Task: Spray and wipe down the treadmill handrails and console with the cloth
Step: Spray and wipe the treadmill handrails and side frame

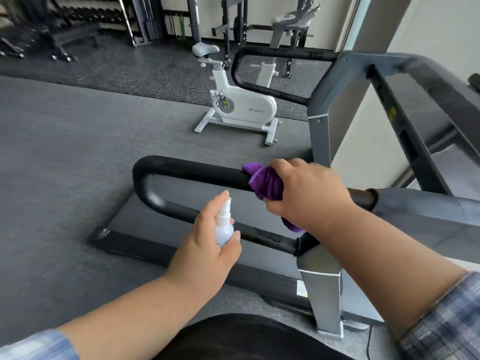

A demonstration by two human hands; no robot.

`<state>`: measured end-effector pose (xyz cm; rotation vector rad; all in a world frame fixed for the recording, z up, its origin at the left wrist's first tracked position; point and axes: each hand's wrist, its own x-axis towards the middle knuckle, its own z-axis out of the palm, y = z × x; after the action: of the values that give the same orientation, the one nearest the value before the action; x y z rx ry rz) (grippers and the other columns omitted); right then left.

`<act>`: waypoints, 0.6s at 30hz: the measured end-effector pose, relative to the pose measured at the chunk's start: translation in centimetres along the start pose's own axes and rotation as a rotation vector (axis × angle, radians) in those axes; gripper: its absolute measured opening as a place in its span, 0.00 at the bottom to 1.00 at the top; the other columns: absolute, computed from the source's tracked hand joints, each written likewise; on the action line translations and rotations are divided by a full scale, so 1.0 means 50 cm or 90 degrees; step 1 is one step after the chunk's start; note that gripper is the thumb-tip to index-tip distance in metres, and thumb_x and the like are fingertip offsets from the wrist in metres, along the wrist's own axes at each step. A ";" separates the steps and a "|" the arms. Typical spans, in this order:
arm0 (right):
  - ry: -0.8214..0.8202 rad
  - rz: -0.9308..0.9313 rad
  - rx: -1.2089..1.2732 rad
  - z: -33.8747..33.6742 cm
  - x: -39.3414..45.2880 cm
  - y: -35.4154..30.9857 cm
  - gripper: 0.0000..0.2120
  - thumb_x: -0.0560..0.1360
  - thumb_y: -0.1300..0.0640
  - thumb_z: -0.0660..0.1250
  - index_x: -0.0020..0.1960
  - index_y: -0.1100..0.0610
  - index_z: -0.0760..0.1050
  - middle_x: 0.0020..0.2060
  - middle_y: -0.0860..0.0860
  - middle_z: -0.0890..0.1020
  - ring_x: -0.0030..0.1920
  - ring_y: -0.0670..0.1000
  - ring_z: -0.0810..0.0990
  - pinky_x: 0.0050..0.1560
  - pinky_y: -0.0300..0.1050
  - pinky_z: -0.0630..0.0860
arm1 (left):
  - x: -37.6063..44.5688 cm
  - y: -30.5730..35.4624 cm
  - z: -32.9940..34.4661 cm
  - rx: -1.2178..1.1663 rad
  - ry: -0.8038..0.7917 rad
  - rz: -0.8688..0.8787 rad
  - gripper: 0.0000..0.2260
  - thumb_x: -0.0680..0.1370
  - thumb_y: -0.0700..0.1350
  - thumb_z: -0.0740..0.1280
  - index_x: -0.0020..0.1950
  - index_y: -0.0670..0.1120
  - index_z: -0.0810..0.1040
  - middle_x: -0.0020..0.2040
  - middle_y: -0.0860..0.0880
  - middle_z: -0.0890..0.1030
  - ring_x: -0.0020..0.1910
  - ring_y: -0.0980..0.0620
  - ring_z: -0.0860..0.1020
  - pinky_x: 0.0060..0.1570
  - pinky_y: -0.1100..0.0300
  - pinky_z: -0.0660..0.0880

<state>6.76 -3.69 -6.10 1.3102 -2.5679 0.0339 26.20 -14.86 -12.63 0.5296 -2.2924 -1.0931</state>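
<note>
far left, the dark gym floor [65, 152] runs back to a weight rack [85, 14] against the rear wall, blurred and hard to read. closer in, my left hand [207, 245] is up and curled around a small spray bottle [224, 224], pale liquid showing through it, white nozzle at the top, my forefinger resting on the pump head and the thumb round the far side. the nozzle points toward the near handrail [187, 171], a black padded loop that curves round at its left end and doubles back underneath; the bottle sits just in front of the lower bar, not touching it as far as i can tell. below the loop, the treadmill deck [145, 245] lies flat and dark with a bolt at its near corner. behind, in the middle of the room, a white exercise bike [241, 105] stands on the floor with its grey saddle up. moving right, the purple cloth [265, 181] is bunched over the top bar of the handrail, and my right hand [306, 190] is clamped down over it, fingers wrapped round bar and cloth together, a tail of cloth hanging below my wrist. the far handrail [272, 54], the same black loop, is well apart from both hands. further right, the grey upright [324, 294] rises from the deck and the frame [405, 100] slopes off toward the console, which is out of frame. my plaid sleeve [441, 320] shows at the bottom right corner.
</note>
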 end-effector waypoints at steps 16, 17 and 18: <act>0.013 -0.083 -0.072 0.023 0.163 -0.291 0.24 0.73 0.37 0.67 0.58 0.52 0.67 0.40 0.51 0.66 0.36 0.56 0.70 0.31 0.47 0.56 | 0.041 -0.124 -0.181 0.036 0.182 -0.107 0.30 0.75 0.50 0.66 0.70 0.70 0.55 0.67 0.53 0.74 0.60 0.68 0.72 0.52 0.83 0.62; 0.013 -0.084 -0.070 0.022 0.173 -0.304 0.23 0.73 0.38 0.67 0.58 0.52 0.67 0.40 0.51 0.66 0.36 0.56 0.68 0.30 0.47 0.55 | 0.043 -0.129 -0.190 0.039 0.187 -0.113 0.30 0.75 0.51 0.65 0.70 0.70 0.56 0.67 0.59 0.73 0.61 0.68 0.71 0.53 0.83 0.62; 0.014 -0.090 -0.068 0.026 0.185 -0.324 0.22 0.73 0.39 0.67 0.58 0.53 0.67 0.40 0.52 0.66 0.36 0.56 0.67 0.30 0.47 0.55 | 0.044 -0.138 -0.201 0.037 0.188 -0.120 0.30 0.74 0.51 0.65 0.70 0.70 0.56 0.66 0.67 0.71 0.61 0.71 0.70 0.53 0.84 0.61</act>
<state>14.22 -20.81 -6.68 1.4385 -2.4158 -0.1119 31.50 -26.02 -12.18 0.8838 -2.0514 -0.9616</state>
